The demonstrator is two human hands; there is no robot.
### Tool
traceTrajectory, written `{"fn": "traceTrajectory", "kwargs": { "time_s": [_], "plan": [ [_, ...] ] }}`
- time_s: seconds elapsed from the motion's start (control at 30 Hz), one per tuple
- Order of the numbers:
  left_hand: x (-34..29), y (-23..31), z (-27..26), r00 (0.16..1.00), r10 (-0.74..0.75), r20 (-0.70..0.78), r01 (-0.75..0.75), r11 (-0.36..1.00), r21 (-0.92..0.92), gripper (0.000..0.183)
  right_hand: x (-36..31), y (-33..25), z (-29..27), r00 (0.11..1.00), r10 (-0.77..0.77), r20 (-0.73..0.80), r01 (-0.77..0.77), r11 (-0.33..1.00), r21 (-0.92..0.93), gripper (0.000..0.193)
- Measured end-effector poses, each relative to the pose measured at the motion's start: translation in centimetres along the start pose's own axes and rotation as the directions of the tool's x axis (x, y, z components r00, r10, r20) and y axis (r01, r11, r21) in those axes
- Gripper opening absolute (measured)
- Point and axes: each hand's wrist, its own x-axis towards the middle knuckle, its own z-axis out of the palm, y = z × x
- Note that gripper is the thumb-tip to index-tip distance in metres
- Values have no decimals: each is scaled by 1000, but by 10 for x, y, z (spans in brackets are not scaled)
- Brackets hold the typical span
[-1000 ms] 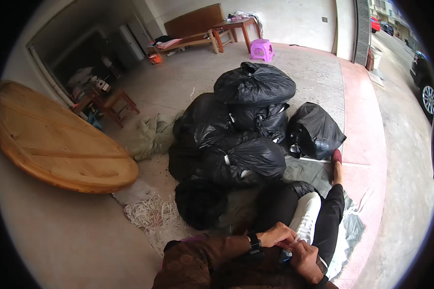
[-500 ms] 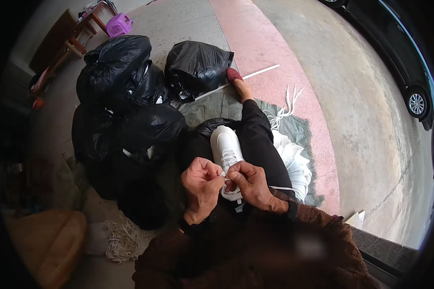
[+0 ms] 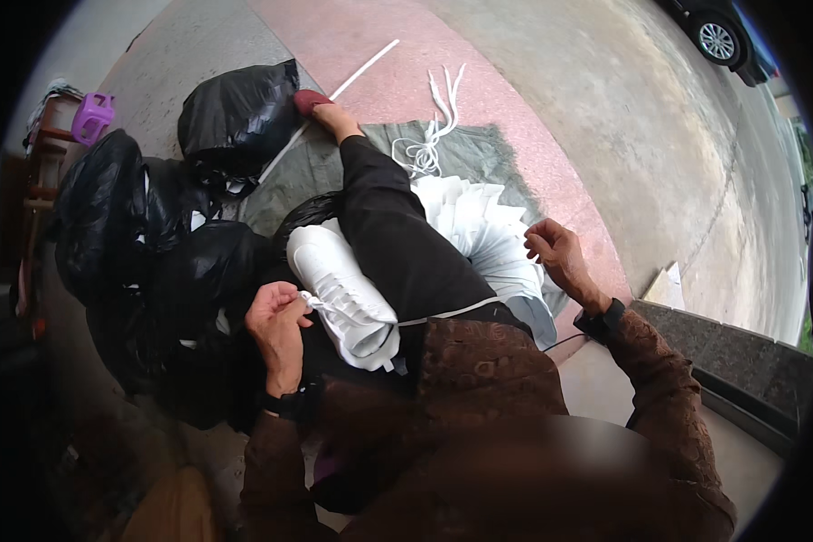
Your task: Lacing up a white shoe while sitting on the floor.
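Note:
A white lace-up shoe (image 3: pixel 330 271) lies against my thigh, its toe pointing away from me and its opening near my lap. At its left side my left hand (image 3: pixel 278 325) is closed in a pinch on a white shoelace (image 3: pixel 313 302) near the eyelets. My right hand (image 3: pixel 560 257) is raised off to the right, its fingers curled together with nothing visible in them. It is nearest to a fanned stack of white shoe uppers (image 3: pixel 465 221) beside my leg. A thin white cord (image 3: pixel 447 313) runs across my thigh.
Stuffed black plastic bags (image 3: pixel 203 280) crowd the left side, with another black bag (image 3: pixel 235 117) near my foot. Loose white laces (image 3: pixel 434 131) lie on a grey-green cloth (image 3: pixel 384 135). A purple stool (image 3: pixel 92 117) stands far left; a car (image 3: pixel 718 41) is far right.
My hands were together over the shoe; the right has moved away to the right, the left stays on the lace. The view has turned rightward.

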Motion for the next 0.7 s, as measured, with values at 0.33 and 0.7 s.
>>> {"fn": "traceTrajectory", "kwargs": {
  "time_s": [0.33, 0.7],
  "plan": [
    [-9, 0, 21, 983, -144, 111, 114, 965, 236, 16, -148, 220, -55, 902, 427, 65, -386, 865, -321, 102],
    [-13, -2, 18, 979, -158, 127, 139, 979, 149, 8, -135, 202, 68, 958, 276, -81, -279, 827, -488, 94]
  ]
}}
